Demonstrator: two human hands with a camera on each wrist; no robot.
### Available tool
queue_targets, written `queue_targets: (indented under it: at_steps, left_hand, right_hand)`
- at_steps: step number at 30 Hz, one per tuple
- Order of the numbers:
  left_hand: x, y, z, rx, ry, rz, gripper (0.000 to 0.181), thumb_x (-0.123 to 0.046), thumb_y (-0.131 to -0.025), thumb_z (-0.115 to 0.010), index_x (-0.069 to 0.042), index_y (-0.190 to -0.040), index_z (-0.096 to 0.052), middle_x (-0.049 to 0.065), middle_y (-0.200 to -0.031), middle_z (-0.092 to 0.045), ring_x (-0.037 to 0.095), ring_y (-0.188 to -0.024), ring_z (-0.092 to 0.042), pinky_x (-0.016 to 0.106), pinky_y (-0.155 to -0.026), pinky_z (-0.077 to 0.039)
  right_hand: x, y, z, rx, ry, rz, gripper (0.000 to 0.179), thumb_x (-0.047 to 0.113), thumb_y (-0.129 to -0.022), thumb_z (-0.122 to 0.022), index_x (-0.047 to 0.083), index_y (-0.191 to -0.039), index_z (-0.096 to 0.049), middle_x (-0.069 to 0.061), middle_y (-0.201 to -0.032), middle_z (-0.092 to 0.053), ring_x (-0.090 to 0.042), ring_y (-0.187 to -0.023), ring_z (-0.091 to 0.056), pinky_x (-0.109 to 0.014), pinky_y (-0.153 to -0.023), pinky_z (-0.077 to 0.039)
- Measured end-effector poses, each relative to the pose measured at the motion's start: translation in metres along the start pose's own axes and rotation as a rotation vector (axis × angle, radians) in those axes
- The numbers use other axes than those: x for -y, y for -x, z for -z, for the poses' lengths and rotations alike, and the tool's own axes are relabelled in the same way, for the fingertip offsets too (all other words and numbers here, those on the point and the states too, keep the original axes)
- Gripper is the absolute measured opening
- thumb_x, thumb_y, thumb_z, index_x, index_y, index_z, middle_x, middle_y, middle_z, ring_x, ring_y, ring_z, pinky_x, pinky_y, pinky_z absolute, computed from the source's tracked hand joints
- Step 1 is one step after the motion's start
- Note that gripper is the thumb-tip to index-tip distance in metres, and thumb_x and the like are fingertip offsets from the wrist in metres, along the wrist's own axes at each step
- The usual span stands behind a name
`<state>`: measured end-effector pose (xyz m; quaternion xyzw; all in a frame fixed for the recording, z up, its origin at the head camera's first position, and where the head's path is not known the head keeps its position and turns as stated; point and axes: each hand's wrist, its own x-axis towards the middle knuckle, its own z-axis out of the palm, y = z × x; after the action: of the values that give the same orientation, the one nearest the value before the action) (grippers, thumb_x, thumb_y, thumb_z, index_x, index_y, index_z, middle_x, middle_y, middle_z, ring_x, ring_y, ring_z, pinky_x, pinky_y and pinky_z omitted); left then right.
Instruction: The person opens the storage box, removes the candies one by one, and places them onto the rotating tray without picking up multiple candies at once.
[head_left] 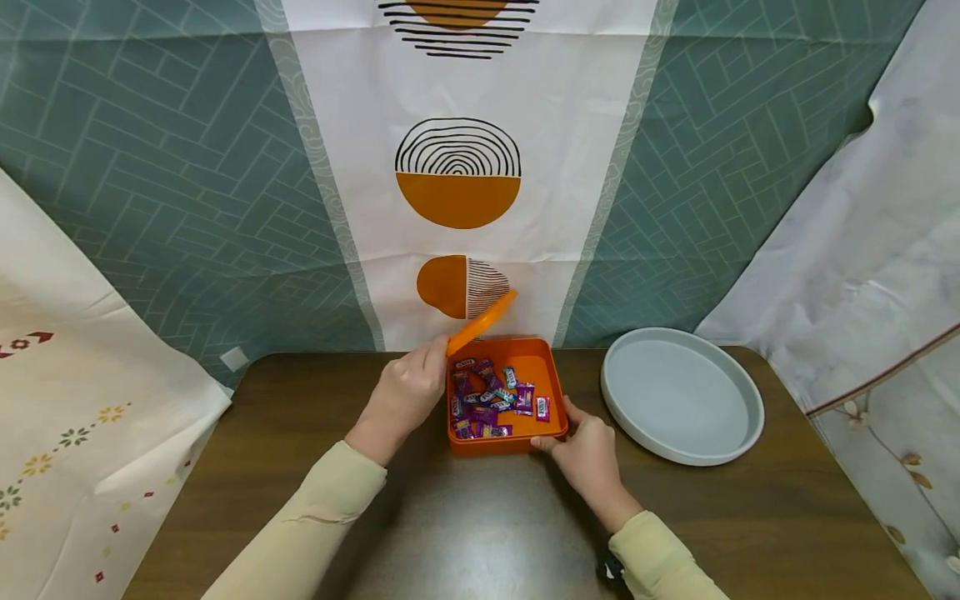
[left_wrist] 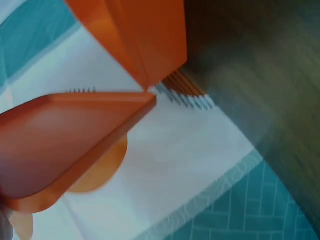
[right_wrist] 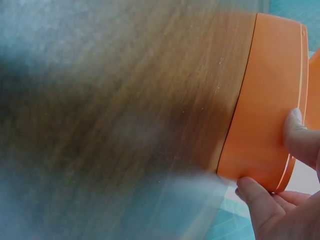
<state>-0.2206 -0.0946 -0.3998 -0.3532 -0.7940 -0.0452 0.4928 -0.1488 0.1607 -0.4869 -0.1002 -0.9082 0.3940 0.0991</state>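
An orange square box (head_left: 545,375) sits near the back edge of the table, holding several small wrapped candies (head_left: 487,396) in purple, teal and red. My left hand (head_left: 411,385) grips an orange lid (head_left: 483,322), tilted above the box's left side. Seen in the left wrist view, the lid (left_wrist: 75,135) shows its rimmed inner face, with the box (left_wrist: 155,40) close by. At the box's front right corner, my right hand (head_left: 587,457) holds the wall between thumb and fingers. The right wrist view shows that thumb on the box side (right_wrist: 265,100).
A round pale grey tray (head_left: 682,396) lies on the brown table (head_left: 510,525) to the right of the box. Behind the table hangs a green and white patterned cloth (head_left: 555,167). White cloths hang at both sides.
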Motion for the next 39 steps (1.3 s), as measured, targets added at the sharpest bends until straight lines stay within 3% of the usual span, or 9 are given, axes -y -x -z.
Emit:
queue_targets:
  at_steps: [3,6,9,12,17,21,26,31,39]
  left_hand:
    - [0.009,-0.001,0.007,-0.086,0.025,0.073,0.02,-0.007,-0.087,-0.061,0.008,-0.1,-0.061,0.015,-0.071,-0.062,0.025,-0.054,-0.064,0.033,-0.054,-0.056]
    - [0.02,-0.001,0.013,-0.146,0.045,0.157,0.021,-0.006,-0.083,-0.065,0.007,-0.099,-0.061,0.016,-0.069,-0.062,0.027,-0.055,-0.064,0.037,-0.054,-0.056]
    - [0.03,0.0,0.018,-0.18,0.092,0.289,0.022,-0.009,-0.083,-0.068,0.006,-0.099,-0.063,0.018,-0.076,-0.066,0.029,-0.062,-0.066,0.04,-0.06,-0.057]
    - [0.041,0.005,0.024,-0.189,0.164,0.471,0.025,-0.014,-0.083,-0.07,0.004,-0.1,-0.067,0.018,-0.086,-0.07,0.03,-0.071,-0.068,0.042,-0.066,-0.057]
    - [0.058,0.02,0.033,-0.125,0.265,0.784,0.029,-0.024,-0.084,-0.07,-0.001,-0.102,-0.069,0.014,-0.089,-0.072,0.026,-0.068,-0.069,0.041,-0.065,-0.058]
    - [0.07,0.036,0.032,-0.029,0.301,1.029,0.034,-0.033,-0.084,-0.068,-0.004,-0.102,-0.07,0.008,-0.081,-0.071,0.021,-0.061,-0.066,0.025,-0.056,-0.055]
    - [0.088,0.058,0.031,0.107,0.289,1.246,0.036,-0.036,-0.084,-0.067,-0.004,-0.101,-0.071,0.011,-0.083,-0.071,0.022,-0.063,-0.065,0.014,-0.051,-0.048]
    - [0.099,0.08,0.026,0.242,0.261,1.349,0.036,-0.034,-0.083,-0.069,-0.001,-0.095,-0.072,0.016,-0.085,-0.071,0.025,-0.065,-0.064,0.021,-0.051,-0.048]
    - [0.093,0.113,0.016,0.448,0.295,1.336,0.031,-0.027,-0.081,-0.072,0.002,-0.088,-0.071,0.018,-0.082,-0.071,0.025,-0.063,-0.061,0.025,-0.05,-0.046]
  right_hand:
    - [0.0,0.001,0.0,0.014,0.008,-0.021,0.083,0.034,-0.066,-0.084,0.004,-0.135,-0.048,-0.014,-0.131,-0.057,-0.018,-0.079,-0.062,-0.028,-0.063,-0.056]
    - [0.001,0.003,0.0,0.02,0.01,-0.033,0.083,0.033,-0.066,-0.084,0.001,-0.134,-0.048,-0.016,-0.129,-0.058,-0.017,-0.072,-0.06,-0.022,-0.055,-0.052]
    - [0.003,0.004,0.0,0.015,0.013,-0.034,0.082,0.033,-0.066,-0.084,-0.001,-0.133,-0.049,-0.018,-0.128,-0.058,-0.018,-0.08,-0.065,-0.024,-0.063,-0.056]
    - [0.004,0.005,0.0,0.019,0.02,-0.038,0.082,0.033,-0.066,-0.084,-0.002,-0.132,-0.05,-0.019,-0.127,-0.058,-0.026,-0.095,-0.068,-0.033,-0.075,-0.057]
    - [0.006,0.007,-0.001,0.027,0.03,-0.05,0.082,0.033,-0.066,-0.084,-0.002,-0.132,-0.049,-0.019,-0.128,-0.057,-0.031,-0.109,-0.062,-0.041,-0.084,-0.053]
    - [0.006,0.007,-0.001,0.019,0.035,-0.046,0.081,0.032,-0.066,-0.084,-0.002,-0.131,-0.05,-0.019,-0.127,-0.058,-0.031,-0.109,-0.063,-0.042,-0.085,-0.053]
    - [0.009,0.007,-0.002,0.011,0.038,-0.034,0.08,0.033,-0.066,-0.084,-0.002,-0.13,-0.052,-0.019,-0.123,-0.061,-0.03,-0.105,-0.064,-0.042,-0.085,-0.053]
    - [0.008,0.007,-0.003,0.003,0.049,-0.028,0.08,0.034,-0.065,-0.084,-0.002,-0.129,-0.053,-0.018,-0.122,-0.062,-0.029,-0.104,-0.065,-0.043,-0.086,-0.053]
    - [0.007,0.006,-0.003,0.008,0.055,-0.022,0.078,0.034,-0.066,-0.084,-0.001,-0.128,-0.054,-0.017,-0.121,-0.063,-0.027,-0.101,-0.066,-0.042,-0.085,-0.054]
